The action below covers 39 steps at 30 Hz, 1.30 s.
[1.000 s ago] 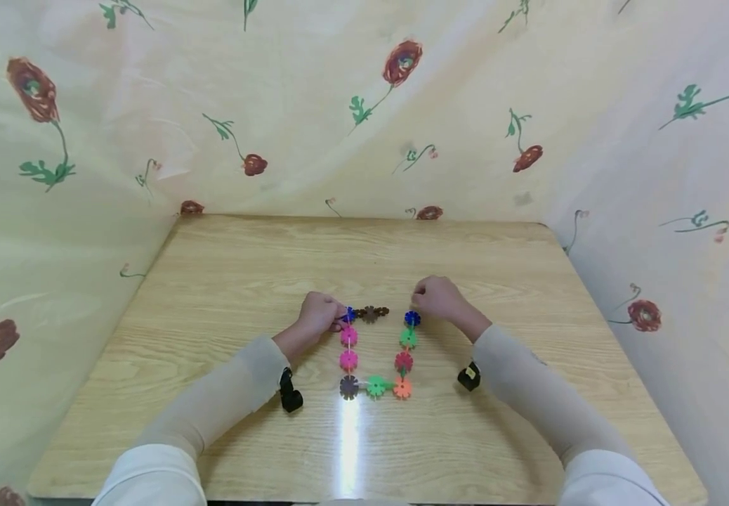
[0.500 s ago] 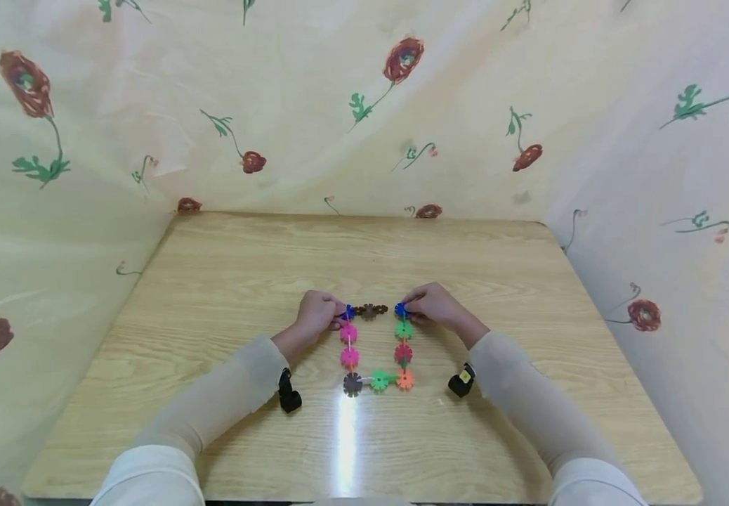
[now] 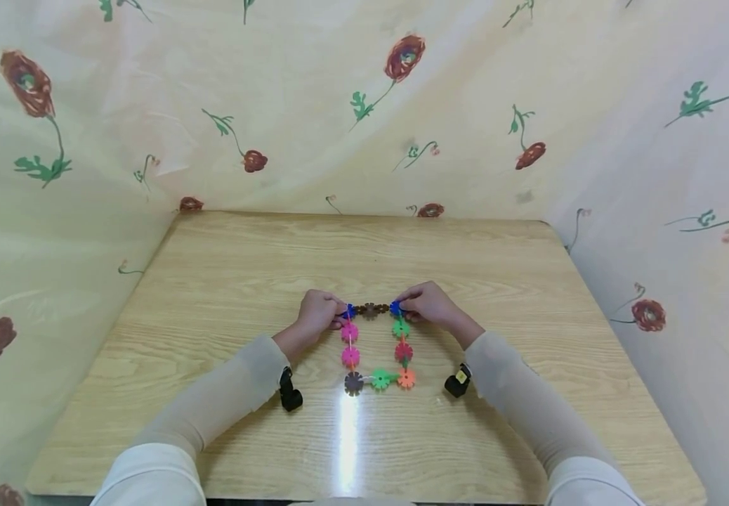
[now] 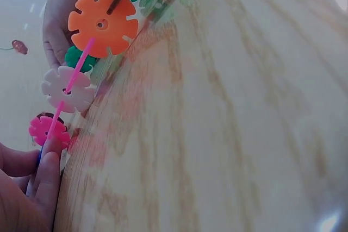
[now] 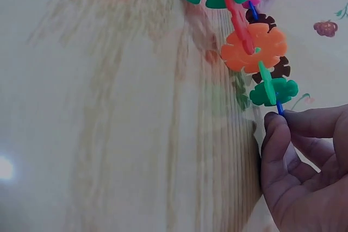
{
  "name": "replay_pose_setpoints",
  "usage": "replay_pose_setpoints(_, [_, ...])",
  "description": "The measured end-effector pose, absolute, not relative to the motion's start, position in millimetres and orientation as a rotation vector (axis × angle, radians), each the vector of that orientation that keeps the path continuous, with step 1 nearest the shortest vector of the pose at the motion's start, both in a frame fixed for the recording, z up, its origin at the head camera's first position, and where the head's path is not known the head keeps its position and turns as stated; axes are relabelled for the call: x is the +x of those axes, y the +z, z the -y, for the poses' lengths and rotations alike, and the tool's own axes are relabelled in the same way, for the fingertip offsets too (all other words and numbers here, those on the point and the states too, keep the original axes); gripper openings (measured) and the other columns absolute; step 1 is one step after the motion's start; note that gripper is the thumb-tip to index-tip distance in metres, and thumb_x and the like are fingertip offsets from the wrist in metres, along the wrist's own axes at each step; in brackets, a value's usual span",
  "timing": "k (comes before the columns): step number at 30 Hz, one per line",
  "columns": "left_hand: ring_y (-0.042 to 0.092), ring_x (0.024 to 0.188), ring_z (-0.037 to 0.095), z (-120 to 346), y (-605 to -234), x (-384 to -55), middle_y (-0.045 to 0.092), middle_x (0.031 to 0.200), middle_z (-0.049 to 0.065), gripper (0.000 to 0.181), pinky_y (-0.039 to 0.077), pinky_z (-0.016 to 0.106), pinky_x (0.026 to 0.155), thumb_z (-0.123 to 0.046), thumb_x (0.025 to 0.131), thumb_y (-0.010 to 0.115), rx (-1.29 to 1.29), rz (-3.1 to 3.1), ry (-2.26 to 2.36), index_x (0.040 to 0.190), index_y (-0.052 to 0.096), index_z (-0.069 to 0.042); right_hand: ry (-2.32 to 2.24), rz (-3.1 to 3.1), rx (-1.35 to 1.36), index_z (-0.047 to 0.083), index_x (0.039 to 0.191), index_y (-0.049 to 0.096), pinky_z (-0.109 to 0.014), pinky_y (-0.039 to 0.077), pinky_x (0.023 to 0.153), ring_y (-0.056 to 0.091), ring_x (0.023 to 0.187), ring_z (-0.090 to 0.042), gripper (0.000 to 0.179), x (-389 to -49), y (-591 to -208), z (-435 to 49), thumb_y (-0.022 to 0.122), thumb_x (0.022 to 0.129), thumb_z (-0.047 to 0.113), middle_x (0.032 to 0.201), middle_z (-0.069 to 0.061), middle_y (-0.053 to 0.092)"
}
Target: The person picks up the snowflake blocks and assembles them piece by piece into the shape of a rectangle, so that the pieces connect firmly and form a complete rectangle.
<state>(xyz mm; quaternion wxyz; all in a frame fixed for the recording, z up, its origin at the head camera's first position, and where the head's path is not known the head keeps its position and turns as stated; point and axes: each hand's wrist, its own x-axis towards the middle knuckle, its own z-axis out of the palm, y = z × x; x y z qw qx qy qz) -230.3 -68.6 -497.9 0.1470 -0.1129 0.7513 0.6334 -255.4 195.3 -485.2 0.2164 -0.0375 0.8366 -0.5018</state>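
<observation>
A squarish frame of linked notched plastic discs, toothed like snowflakes, lies on the table. My left hand pinches the blue disc at its far left corner. My right hand pinches another blue disc at the far right corner. Brown discs span the far side between the two, their right end right at the right blue disc. Pink discs run down the left side. On the right come a green disc and a red disc. Fingers hide much of both blue discs.
The near side holds a dark disc, a green disc and an orange disc. All lie on a wood-grain table. Flowered cloth hangs behind it. Black wrist cameras sit low beside the forearms.
My right hand has moved left and taken hold of the right blue disc, bringing it up to the brown discs. The frame's right side has shifted inward. My left hand stays nearly still.
</observation>
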Motion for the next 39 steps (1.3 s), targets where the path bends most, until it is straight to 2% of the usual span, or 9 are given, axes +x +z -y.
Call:
replay_pose_setpoints(10, [0.066, 0.058, 0.014, 67, -498, -231, 0.074, 0.086, 0.015, 0.013, 0.060, 0.024, 0.055, 0.003, 0.091, 0.066, -0.355, -2.159, 1.811, 0.099, 0.075, 0.006, -1.489, -2.279, -0.111, -0.009, 0.116, 0.070, -0.026, 0.058, 0.062, 0.064, 0.066, -0.016, 0.022, -251, -485, -189, 0.062, 0.098, 0.001, 0.089, -0.016, 0.072])
replay_pose_setpoints(30, [0.066, 0.059, 0.015, 64, -498, -229, 0.073, 0.089, 0.017, 0.017, 0.059, 0.025, 0.055, 0.007, 0.089, 0.060, -0.366, -2.186, 1.833, 0.098, 0.075, 0.007, -1.591, -2.180, -0.022, -0.011, 0.117, 0.069, -0.028, 0.061, 0.063, 0.068, 0.066, -0.014, 0.023, -253, -486, -184, 0.063, 0.097, -0.002, 0.088, -0.016, 0.074])
replay_pose_setpoints(33, [0.067, 0.061, 0.016, 66, -497, -226, 0.073, 0.091, 0.018, 0.015, 0.060, 0.026, 0.057, 0.007, 0.091, 0.061, -0.336, -2.178, 1.813, 0.099, 0.073, 0.008, -1.569, -2.173, -0.015, -0.010, 0.119, 0.069, -0.027, 0.061, 0.064, 0.068, 0.068, -0.015, 0.024, -256, -487, -185, 0.063, 0.098, 0.000, 0.093, -0.019, 0.073])
replay_pose_setpoints(39, [0.068, 0.061, 0.019, 72, -492, -214, 0.071, 0.085, 0.018, 0.011, 0.062, 0.028, 0.059, 0.000, 0.095, 0.065, -0.276, -2.129, 1.745, 0.103, 0.070, 0.006, -1.463, -2.228, -0.107, -0.007, 0.126, 0.065, -0.031, 0.061, 0.075, 0.068, 0.082, -0.019, 0.028, -272, -482, -181, 0.060, 0.100, 0.003, 0.116, -0.020, 0.068])
